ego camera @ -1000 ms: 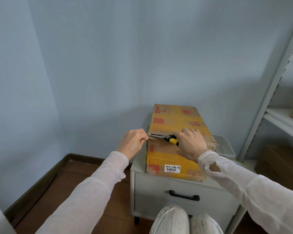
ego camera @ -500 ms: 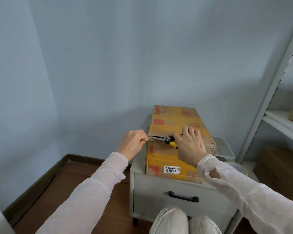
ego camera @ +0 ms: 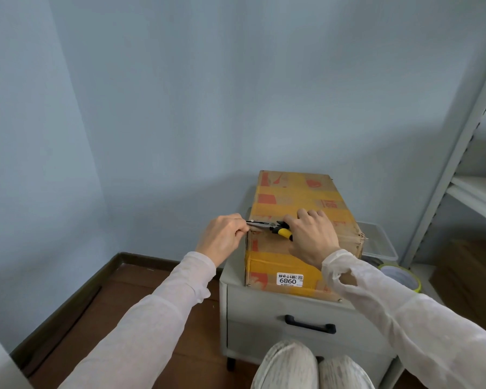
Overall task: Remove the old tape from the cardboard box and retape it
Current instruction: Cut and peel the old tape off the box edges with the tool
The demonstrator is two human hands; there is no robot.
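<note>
A cardboard box (ego camera: 298,203) wrapped in yellow and orange old tape (ego camera: 281,262) lies on a grey drawer cabinet (ego camera: 264,307). My right hand (ego camera: 312,237) rests on the box's near top edge and grips a yellow-and-black utility knife (ego camera: 282,230). Its blade points left along that edge toward the box's left corner. My left hand (ego camera: 222,237) sits just left of that corner with curled fingers, pinching the tape end beside the blade tip. The pinched piece is too small to make out clearly.
A clear plastic tub (ego camera: 376,240) sits right of the box. A tape roll with a yellow-green rim (ego camera: 401,276) lies in front of it. A white shelf unit (ego camera: 466,141) stands at the right, brown cartons (ego camera: 469,276) below it. My knees (ego camera: 292,366) face the drawer handle (ego camera: 310,324).
My right hand's fingers have stretched forward over the box top while the knife stays at the edge. My left hand holds its place. The tape roll has come into view.
</note>
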